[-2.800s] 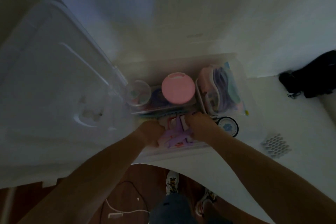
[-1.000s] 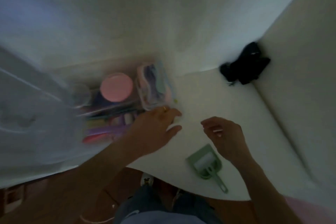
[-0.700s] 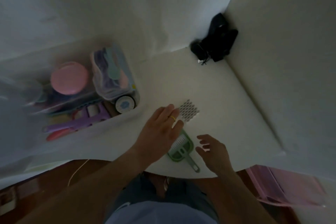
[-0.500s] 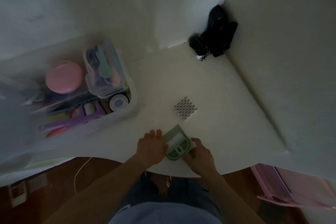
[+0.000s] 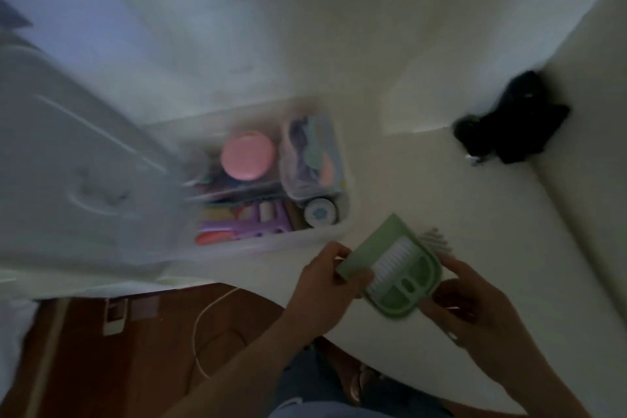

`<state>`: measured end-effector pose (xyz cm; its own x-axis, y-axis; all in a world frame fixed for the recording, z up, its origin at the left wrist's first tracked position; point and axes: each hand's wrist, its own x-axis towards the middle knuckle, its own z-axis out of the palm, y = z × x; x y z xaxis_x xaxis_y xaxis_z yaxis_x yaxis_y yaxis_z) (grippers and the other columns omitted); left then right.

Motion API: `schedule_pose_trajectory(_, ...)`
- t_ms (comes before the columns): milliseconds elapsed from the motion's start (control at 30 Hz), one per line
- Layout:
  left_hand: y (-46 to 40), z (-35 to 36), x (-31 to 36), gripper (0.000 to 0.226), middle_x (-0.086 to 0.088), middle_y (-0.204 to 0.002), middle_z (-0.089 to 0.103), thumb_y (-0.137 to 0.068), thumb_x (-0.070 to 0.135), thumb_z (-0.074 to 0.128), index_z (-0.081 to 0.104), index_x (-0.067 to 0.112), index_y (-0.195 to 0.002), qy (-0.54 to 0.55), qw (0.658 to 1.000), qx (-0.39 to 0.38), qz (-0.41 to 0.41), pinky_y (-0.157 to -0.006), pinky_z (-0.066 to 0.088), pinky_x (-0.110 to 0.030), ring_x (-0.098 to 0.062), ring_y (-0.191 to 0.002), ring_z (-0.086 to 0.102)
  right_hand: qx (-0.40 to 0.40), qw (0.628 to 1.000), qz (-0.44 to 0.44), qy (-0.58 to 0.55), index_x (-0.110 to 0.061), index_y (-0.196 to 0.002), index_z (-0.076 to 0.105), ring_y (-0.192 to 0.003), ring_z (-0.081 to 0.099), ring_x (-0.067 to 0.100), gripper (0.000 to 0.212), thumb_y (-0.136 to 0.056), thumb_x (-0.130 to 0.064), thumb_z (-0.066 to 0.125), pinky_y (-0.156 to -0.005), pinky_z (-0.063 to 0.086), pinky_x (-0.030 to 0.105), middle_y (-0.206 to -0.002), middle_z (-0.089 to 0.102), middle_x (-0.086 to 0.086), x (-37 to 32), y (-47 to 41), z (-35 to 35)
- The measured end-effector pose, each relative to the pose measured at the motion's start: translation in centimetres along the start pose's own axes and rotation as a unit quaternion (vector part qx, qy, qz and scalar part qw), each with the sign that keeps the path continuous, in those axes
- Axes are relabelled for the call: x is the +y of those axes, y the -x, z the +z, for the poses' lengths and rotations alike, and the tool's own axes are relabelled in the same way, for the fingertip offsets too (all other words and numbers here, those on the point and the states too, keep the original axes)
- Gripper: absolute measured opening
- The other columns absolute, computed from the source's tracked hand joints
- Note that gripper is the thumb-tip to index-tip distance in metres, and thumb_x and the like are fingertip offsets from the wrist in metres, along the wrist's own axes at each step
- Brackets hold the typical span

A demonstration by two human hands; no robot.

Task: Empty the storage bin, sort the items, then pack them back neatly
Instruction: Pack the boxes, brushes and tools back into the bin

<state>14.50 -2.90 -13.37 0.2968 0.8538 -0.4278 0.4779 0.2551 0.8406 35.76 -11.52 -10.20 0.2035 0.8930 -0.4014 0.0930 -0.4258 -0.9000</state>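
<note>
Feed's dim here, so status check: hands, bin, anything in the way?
Left hand and right hand both grip green mini dustpan above table. Storage bin still full. Grey mesh piece lies under dustpan.

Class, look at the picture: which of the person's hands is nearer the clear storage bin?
Left. The left hand sits just below the storage bin; the right hand is farther, beyond the green dustpan.

Green dustpan (image 5: 390, 268) now lifted off the white table (image 5: 441, 200), gripped by left hand (image 5: 325, 288) and right hand (image 5: 471, 302), where half a second ago it lay flat. Carried toward the storage bin (image 5: 325, 237), now partly covering the patterned mat (image 5: 437, 241).
</note>
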Motion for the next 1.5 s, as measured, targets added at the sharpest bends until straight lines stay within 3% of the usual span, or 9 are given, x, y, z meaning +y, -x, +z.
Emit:
schedule_pose_trajectory(233,0.9,-12.4,1.4,0.022,-0.010,-0.090,0.075,-0.086,0.005,0.072,0.058,-0.002,-0.103,0.245,0.958,0.146,-0.027,-0.070,0.062,-0.039,-0.026,-0.082,0.074,-0.047,0.994,-0.095,0.032,-0.038,-0.123,0.058,-0.070,0.069,0.016,0.058,-0.073,-0.018,0.080,-0.062,0.056,0.025,-0.078,0.069,0.005,-9.2,-4.7,11.2)
schedule_pose_trajectory(500,-0.8,-26.5,-1.0,0.024,-0.016,-0.095,0.075,-0.084,0.007,0.074,0.063,-0.001,-0.103,0.273,0.943,0.169,-0.089,-0.074,0.062,-0.036,-0.029,-0.085,0.075,-0.135,0.958,-0.174,0.181,-0.036,-0.125,0.057,-0.087,0.063,-0.006,0.061,-0.072,-0.029,0.085,-0.079,0.055,0.026,-0.097,0.066,-0.017,-13.4,-13.0,23.6)
schedule_pose_trajectory(700,-2.1,-33.6,-2.0,0.036,-0.014,-0.100,0.075,-0.082,0.009,0.076,0.061,0.004,-0.114,0.256,0.957,0.135,-0.026,-0.080,0.061,-0.034,-0.027,-0.088,0.074,-0.107,0.966,-0.211,0.106,-0.029,-0.120,0.057,-0.086,0.070,0.012,0.057,-0.072,-0.018,0.086,-0.079,0.059,0.043,-0.099,0.070,-0.007,-16.3,-16.6,28.5)
schedule_pose_trajectory(933,-3.5,-35.3,-4.3,0.034,-0.006,-0.096,0.075,-0.078,0.008,0.080,0.064,0.007,-0.108,0.150,0.980,0.127,-0.013,-0.077,0.062,-0.036,-0.020,-0.086,0.074,-0.142,0.972,-0.181,0.055,0.000,-0.121,0.060,-0.096,0.071,0.022,0.050,-0.075,0.005,0.078,-0.083,0.058,0.039,-0.111,0.071,0.012,-15.9,-18.0,29.8)
schedule_pose_trajectory(1100,-5.1,-34.3,-4.6,0.018,-0.001,-0.082,0.076,-0.079,0.015,0.081,0.072,0.007,-0.092,0.101,0.991,0.084,-0.014,-0.065,0.057,-0.020,-0.013,-0.077,0.073,-0.156,0.973,-0.143,0.088,-0.006,-0.114,0.066,-0.093,0.071,0.014,0.043,-0.075,0.004,0.079,-0.078,0.056,0.023,-0.096,0.075,0.006,-15.9,-17.5,26.9)
schedule_pose_trajectory(1200,-5.9,-32.9,-4.7,0.028,-0.006,-0.087,0.076,-0.076,0.017,0.083,0.068,0.009,-0.098,0.072,0.995,0.059,-0.033,-0.074,0.061,-0.032,-0.018,-0.081,0.074,-0.195,0.962,-0.109,0.154,-0.008,-0.124,0.061,-0.100,0.069,0.016,0.056,-0.074,0.010,0.078,-0.084,0.056,0.025,-0.104,0.072,0.011,-14.8,-17.1,25.1)
schedule_pose_trajectory(1367,-6.3,-30.5,-5.4,0.040,-0.014,-0.104,0.074,-0.080,0.008,0.079,0.062,0.006,-0.116,0.282,0.952,0.028,-0.117,-0.076,0.062,-0.037,-0.028,-0.089,0.073,-0.101,0.989,-0.060,0.092,-0.015,-0.114,0.061,-0.086,0.069,0.011,0.052,-0.074,0.017,0.072,-0.070,0.053,0.020,-0.099,0.072,0.007,-11.5,-15.0,26.3)
schedule_pose_trajectory(1433,-6.1,-29.3,-5.7,0.041,-0.012,-0.109,0.074,-0.079,0.008,0.078,0.066,0.007,-0.118,0.385,0.914,-0.008,-0.128,-0.090,0.058,-0.041,-0.030,-0.101,0.071,-0.016,0.997,-0.035,0.065,-0.019,-0.108,0.059,-0.081,0.067,0.013,0.046,-0.075,0.008,0.076,-0.063,0.052,0.018,-0.096,0.071,0.007,-10.4,-13.4,27.9)
schedule_pose_trajectory(1500,-5.9,-27.7,-6.1,0.044,-0.013,-0.112,0.072,-0.079,0.005,0.077,0.064,0.009,-0.120,0.394,0.913,-0.011,-0.108,-0.088,0.058,-0.044,-0.030,-0.102,0.071,0.042,0.998,0.001,0.035,-0.019,-0.110,0.055,-0.082,0.067,0.017,0.046,-0.076,-0.001,0.080,-0.061,0.053,0.020,-0.097,0.068,0.005,-9.4,-11.9,29.8)
